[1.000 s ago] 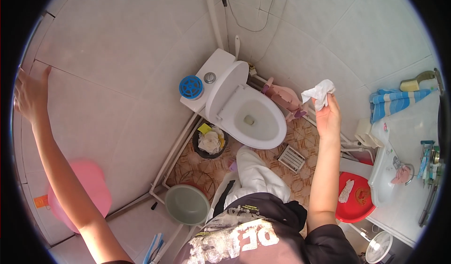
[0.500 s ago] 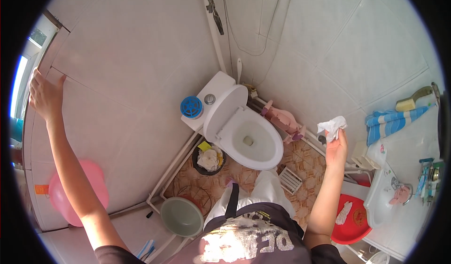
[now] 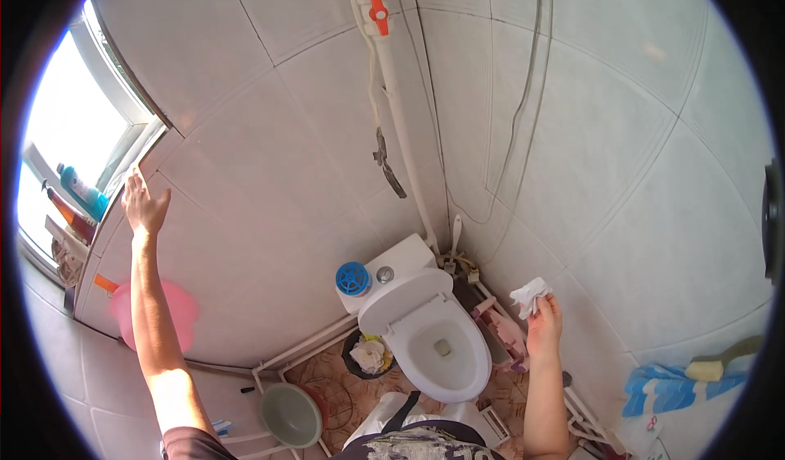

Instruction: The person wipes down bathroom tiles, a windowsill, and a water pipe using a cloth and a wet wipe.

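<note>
A right hand [image 3: 544,329] pinches a crumpled white tissue [image 3: 531,294] between thumb and fingers, held out in front. The tissue looks very light, limp and easily torn; a gentle grip on its bunched lower folds suits it best. The left hand [image 3: 145,210] reaches up, fingers extended, thumb apart, at the sill [image 3: 145,145]; firm contact is unclear. Beyond its fingers stands a teal bottle [image 3: 83,192]. Farther down is an open toilet [image 3: 441,350].
</note>
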Demonstrator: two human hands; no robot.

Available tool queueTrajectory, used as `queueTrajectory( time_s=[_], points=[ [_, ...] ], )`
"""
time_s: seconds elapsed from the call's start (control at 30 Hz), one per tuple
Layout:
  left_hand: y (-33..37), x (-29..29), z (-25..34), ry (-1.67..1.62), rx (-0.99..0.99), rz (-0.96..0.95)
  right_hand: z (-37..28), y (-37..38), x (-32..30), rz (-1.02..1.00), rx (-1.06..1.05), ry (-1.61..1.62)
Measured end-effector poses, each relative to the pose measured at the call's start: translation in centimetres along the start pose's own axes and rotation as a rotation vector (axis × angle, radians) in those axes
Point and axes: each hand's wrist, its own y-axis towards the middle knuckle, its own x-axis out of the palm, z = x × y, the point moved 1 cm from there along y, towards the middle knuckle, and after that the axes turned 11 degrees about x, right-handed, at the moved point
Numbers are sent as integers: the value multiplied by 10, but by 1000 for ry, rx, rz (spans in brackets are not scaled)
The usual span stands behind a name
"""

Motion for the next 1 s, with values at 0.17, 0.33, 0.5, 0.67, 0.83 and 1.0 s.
queueTrajectory(
  time_s=[0.17, 0.33, 0.5, 0.67, 0.83, 1.0],
  points=[
    [-9, -4, 11, 8, -191, 37, 29, 30, 42, -140, 172, -19],
    [18, -59, 151, -217, 314, 322, 46, 44, 57, -127, 194, -53],
    [89, -46, 206, -281, 445, 463, 32, 54, 78, -80, 124, -103],
    [193, -67, 200, -182, 334, 677, 14, 76, 133, -143, 77, -229],
    [241, -91, 178, -118, 223, 784, 2, 99, 202, -137, -11, -325],
    [242, -92, 186, -86, 193, 748, -3, 140, 246, -234, -105, -314]
  ],
)
